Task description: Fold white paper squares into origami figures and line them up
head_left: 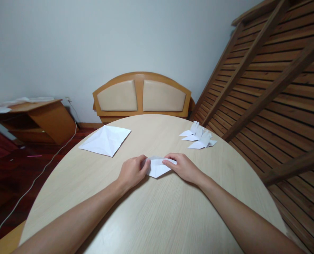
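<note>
A small folded sheet of white paper (157, 168) is held between my two hands, just over the middle of the round table. My left hand (133, 170) pinches its left end between thumb and fingers. At the right end, my right hand (182, 166) grips it the same way, thumb on top. The paper's lower edge comes to a point facing me. Parts of both ends are hidden under my fingers.
Creased white paper (106, 140) lies on the round table (157, 218) at left. Several folded paper figures (200, 137) stand in a row at right. Behind are a padded headboard (142, 95) and wall; slatted wood (278, 91) leans at right. A cable (42, 173) crosses the floor.
</note>
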`<state>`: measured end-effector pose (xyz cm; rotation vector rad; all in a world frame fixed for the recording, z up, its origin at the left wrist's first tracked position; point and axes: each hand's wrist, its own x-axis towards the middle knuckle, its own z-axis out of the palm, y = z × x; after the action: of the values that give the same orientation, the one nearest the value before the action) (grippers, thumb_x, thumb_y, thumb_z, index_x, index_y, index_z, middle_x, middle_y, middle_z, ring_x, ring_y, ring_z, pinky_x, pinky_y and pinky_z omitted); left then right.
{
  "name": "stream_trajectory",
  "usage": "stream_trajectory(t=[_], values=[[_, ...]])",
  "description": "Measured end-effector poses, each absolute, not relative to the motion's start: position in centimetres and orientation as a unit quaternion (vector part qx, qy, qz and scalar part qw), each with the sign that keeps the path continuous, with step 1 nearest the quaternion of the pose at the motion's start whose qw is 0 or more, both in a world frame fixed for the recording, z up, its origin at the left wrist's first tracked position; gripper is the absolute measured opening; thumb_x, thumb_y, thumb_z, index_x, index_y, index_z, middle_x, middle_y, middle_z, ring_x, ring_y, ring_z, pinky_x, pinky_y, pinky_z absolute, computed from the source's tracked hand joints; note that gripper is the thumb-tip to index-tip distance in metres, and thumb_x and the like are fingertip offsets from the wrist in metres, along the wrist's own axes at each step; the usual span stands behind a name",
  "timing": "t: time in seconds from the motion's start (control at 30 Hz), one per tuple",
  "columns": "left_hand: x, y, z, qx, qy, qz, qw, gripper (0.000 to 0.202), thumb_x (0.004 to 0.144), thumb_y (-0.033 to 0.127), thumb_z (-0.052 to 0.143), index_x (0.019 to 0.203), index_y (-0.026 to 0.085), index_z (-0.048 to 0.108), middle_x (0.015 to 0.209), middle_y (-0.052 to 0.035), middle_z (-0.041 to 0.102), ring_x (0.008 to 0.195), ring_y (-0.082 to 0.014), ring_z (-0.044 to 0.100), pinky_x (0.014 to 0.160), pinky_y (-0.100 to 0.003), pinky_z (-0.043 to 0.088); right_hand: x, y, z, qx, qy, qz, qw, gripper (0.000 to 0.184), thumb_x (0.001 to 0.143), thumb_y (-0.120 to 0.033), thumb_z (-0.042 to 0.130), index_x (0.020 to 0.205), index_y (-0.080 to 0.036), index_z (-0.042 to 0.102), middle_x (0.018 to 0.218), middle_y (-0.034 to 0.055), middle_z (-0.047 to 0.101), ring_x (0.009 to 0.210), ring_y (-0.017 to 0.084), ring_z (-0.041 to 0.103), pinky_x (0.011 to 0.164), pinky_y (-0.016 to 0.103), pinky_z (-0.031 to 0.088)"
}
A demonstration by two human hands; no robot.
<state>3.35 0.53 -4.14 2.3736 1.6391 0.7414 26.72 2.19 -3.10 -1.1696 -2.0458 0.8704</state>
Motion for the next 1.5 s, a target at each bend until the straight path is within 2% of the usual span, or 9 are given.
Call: stream_trajectory(t=[0.07, 0.13, 0.43, 0.67, 0.93, 1.07, 1.2, 1.3, 1.5], values=[[3.3, 0.5, -4.2, 0.808, 0.51, 0.294, 0.031, 0.027, 0.095, 0.03, 0.051, 0.115, 0.017, 0.064, 0.114, -0.0116, 0.071, 0.104, -0.0261, 0.065, 0.088, -0.04, 0.05, 26.9, 2.4, -3.3, -0.46, -0.774, 0.31, 0.307, 0.026, 0.096, -0.037, 0.057, 0.09, -0.017, 0.072, 0.083, 0.0033, 0.073, 0.077, 0.019, 0.064, 0.067, 0.027, 0.043], [3.3, 0.3, -4.1, 0.825, 0.465, 0.32, -0.004, 0.034, 0.092, 0.025, 0.053, 0.124, 0.016, 0.059, 0.136, -0.0142, 0.059, 0.124, -0.0286, 0.055, 0.104, -0.047, 0.045, 27.1, 2.6, -3.5, -0.472, -0.777, 0.289, 0.299, 0.028, 0.096, -0.038, 0.056, 0.088, -0.017, 0.072, 0.081, 0.0036, 0.073, 0.075, 0.019, 0.064, 0.066, 0.028, 0.042], [4.0, -0.2, -5.0, 0.91, 0.344, 0.212, 0.09, 0.04, 0.097, 0.022, 0.047, 0.136, 0.022, 0.056, 0.148, -0.0088, 0.053, 0.137, -0.0235, 0.05, 0.115, -0.042, 0.043, 28.0, 3.2, -4.2, -0.491, -0.806, 0.205, 0.259, 0.034, 0.099, -0.039, 0.049, 0.096, -0.018, 0.076, 0.089, 0.0081, 0.077, 0.08, 0.023, 0.068, 0.07, 0.03, 0.047], [3.8, 0.0, -5.2, 0.912, 0.346, 0.195, 0.105, 0.039, 0.099, 0.022, 0.046, 0.136, 0.021, 0.059, 0.144, -0.006, 0.058, 0.137, -0.0212, 0.05, 0.116, -0.039, 0.041, 27.4, 2.1, -3.2, -0.485, -0.847, 0.028, 0.216, 0.028, 0.097, -0.035, 0.056, 0.114, -0.019, 0.072, 0.108, 0.0116, 0.071, 0.102, 0.028, 0.062, 0.091, 0.04, 0.048], [3.7, 0.0, -5.0, 0.882, 0.389, 0.233, 0.129, 0.024, 0.094, 0.023, 0.055, 0.115, 0.022, 0.067, 0.132, -0.0072, 0.066, 0.121, -0.0214, 0.063, 0.105, -0.036, 0.05, 26.2, 1.2, -3.8, -0.374, -0.907, 0.082, 0.177, 0.036, 0.099, -0.031, 0.053, 0.132, -0.019, 0.062, 0.133, 0.0125, 0.063, 0.119, 0.028, 0.055, 0.103, 0.046, 0.044], [3.4, 0.2, -4.8, 0.872, 0.399, 0.243, 0.143, 0.013, 0.095, 0.025, 0.057, 0.101, 0.022, 0.067, 0.123, -0.0054, 0.07, 0.109, -0.0209, 0.068, 0.095, -0.033, 0.054, 26.6, 1.3, -3.5, -0.359, -0.91, 0.102, 0.181, 0.035, 0.098, -0.032, 0.055, 0.13, -0.02, 0.063, 0.134, 0.0112, 0.064, 0.119, 0.027, 0.055, 0.103, 0.046, 0.044], [3.3, 0.4, -4.7, 0.877, 0.391, 0.242, 0.14, 0.014, 0.099, 0.027, 0.053, 0.1, 0.022, 0.067, 0.119, -0.0044, 0.072, 0.104, -0.0202, 0.069, 0.09, -0.032, 0.054, 27.1, 1.3, -3.0, -0.329, -0.922, 0.1, 0.175, 0.031, 0.095, -0.034, 0.061, 0.122, -0.023, 0.069, 0.139, 0.0104, 0.06, 0.123, 0.028, 0.053, 0.105, 0.045, 0.044], [3.3, 0.6, -4.9, 0.877, 0.394, 0.24, 0.136, 0.017, 0.1, 0.027, 0.051, 0.103, 0.022, 0.066, 0.118, -0.0044, 0.072, 0.106, -0.0208, 0.068, 0.091, -0.032, 0.054, 27.1, 1.5, -3.1, -0.324, -0.923, 0.096, 0.181, 0.027, 0.097, -0.032, 0.059, 0.12, -0.025, 0.071, 0.134, 0.0094, 0.062, 0.123, 0.026, 0.054, 0.104, 0.043, 0.045], [3.3, 1.1, -5.6, 0.862, 0.421, 0.258, 0.112, 0.013, 0.098, 0.022, 0.053, 0.099, 0.019, 0.066, 0.106, -0.0073, 0.073, 0.098, -0.0224, 0.068, 0.086, -0.035, 0.055, 26.6, 1.8, -3.5, -0.354, -0.911, 0.096, 0.19, 0.024, 0.1, -0.029, 0.054, 0.111, -0.022, 0.074, 0.099, 0.0081, 0.068, 0.1, 0.023, 0.06, 0.086, 0.036, 0.05]])
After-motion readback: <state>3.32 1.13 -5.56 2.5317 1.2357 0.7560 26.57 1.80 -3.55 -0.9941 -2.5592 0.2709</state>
